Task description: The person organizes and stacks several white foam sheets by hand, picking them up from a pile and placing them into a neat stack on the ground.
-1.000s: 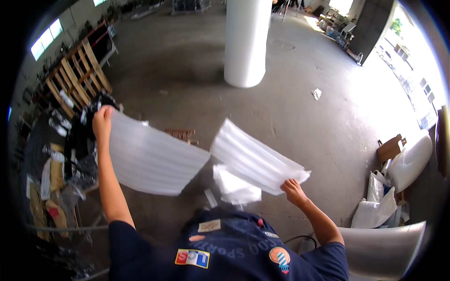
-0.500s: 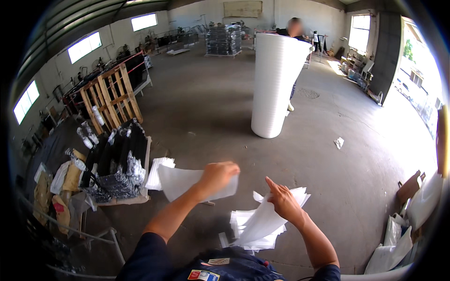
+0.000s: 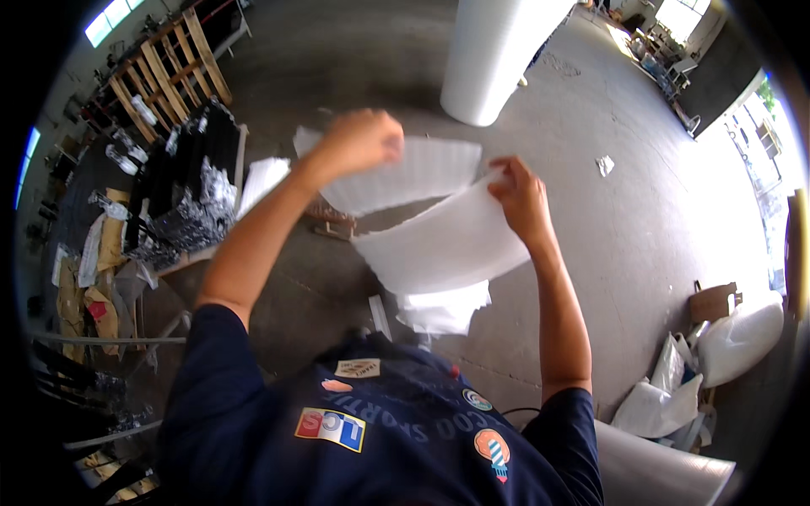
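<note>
My left hand (image 3: 364, 142), raised and a little blurred, is closed at the top edge of a white foam sheet (image 3: 422, 175) that hangs beyond it. Nearer to me, a second foam sheet (image 3: 447, 240) slopes down from my right hand (image 3: 521, 198), whose fingers pinch its upper right corner. The two sheets almost meet, with a narrow gap of floor seen between them. Under the nearer sheet, a loose pile of foam sheets (image 3: 445, 310) lies low in front of me, partly covered. Another white stack (image 3: 263, 184) lies to the left, past my forearm.
A tall white foam roll (image 3: 481, 67) stands on the floor ahead. At left are black wrapped parts (image 3: 190, 181) on a pallet and an upright wooden pallet (image 3: 173, 72). White bags (image 3: 742, 337) and a cardboard box (image 3: 715, 301) lie at right. Another roll (image 3: 666, 464) is near my right side.
My view has tipped downward. My right hand, earlier with a finger pointing over the pile, now pinches a raised foam sheet. My left hand still has its sheet, now spread farther right.
</note>
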The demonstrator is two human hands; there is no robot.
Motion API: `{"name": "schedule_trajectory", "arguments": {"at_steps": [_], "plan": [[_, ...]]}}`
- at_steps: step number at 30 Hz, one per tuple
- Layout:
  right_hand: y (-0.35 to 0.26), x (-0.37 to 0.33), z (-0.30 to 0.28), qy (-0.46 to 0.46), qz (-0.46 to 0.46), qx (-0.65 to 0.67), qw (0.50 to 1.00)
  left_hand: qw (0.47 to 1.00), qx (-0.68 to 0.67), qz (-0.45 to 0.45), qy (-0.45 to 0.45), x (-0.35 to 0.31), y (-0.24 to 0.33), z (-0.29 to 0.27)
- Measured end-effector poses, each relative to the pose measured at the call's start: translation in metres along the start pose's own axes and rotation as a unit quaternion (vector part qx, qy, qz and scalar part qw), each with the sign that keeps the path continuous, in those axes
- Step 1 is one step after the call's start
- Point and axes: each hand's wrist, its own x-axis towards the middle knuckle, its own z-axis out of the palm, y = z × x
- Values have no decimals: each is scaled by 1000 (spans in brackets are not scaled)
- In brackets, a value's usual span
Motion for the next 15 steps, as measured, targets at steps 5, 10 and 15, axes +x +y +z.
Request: {"name": "schedule_trajectory", "arguments": {"at_steps": [5, 10, 15], "plan": [[-42, 6, -40, -93, -97, 41, 990, 999, 7, 37, -25, 40, -13, -16], [-45, 26, -37, -135, -190, -9, 973, 993, -6, 108, -50, 62, 19, -12], [-33, 44, -18, 61, -344, -103, 931, 979, -59, 157, -112, 73, 56, -14]]}}
